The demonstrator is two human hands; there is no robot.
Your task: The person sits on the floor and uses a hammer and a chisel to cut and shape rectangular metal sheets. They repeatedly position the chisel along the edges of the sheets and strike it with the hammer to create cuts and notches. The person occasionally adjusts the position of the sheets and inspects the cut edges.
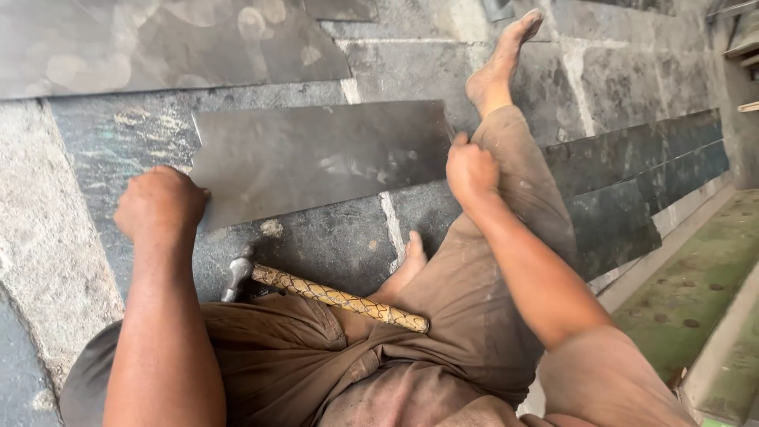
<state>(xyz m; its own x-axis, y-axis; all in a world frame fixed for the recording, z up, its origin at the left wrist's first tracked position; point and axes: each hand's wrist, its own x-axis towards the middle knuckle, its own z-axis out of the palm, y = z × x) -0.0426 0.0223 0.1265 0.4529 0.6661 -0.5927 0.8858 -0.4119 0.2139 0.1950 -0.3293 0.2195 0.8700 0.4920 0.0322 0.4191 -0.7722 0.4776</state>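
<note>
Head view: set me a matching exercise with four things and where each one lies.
Things:
1. left hand
2. right hand
3. hammer
4. dark metal strips

Places:
A. across the person's lap
B. at the right end of the metal sheet
C. laid out on the floor at right
D. at the sheet's left corner

Pairs: 1-D, 2-B, 3-A, 4-C

A dull grey metal sheet (316, 158) is lying flat on the stone floor, its long edges running from nine o'clock toward three o'clock, slightly tilted, its surface smudged, its nine-o'clock end cut to notched points.
</note>
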